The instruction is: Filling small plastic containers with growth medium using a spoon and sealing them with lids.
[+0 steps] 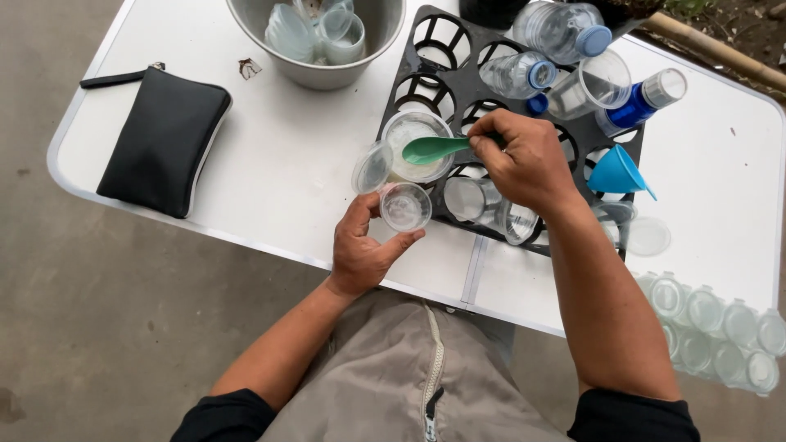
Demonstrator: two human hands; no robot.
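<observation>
My left hand (364, 250) grips a small clear plastic cup (405, 206) with a hinged lid (372, 167) that stands open, just above the near edge of the white table (286, 155). My right hand (524, 160) holds a green spoon (434, 148) by its handle. The spoon's bowl hovers over a larger clear container (413, 137) with whitish contents, which sits in a black rack (458, 65) with round holes.
A metal bowl (323, 69) with small cups stands at the back. A black pouch (164, 139) lies at the left. Clear bottles (565, 29), a blue funnel (616, 172) and a blue-bodied bottle (634, 106) lie on the rack. Several lidded cups (720, 331) cluster at the right.
</observation>
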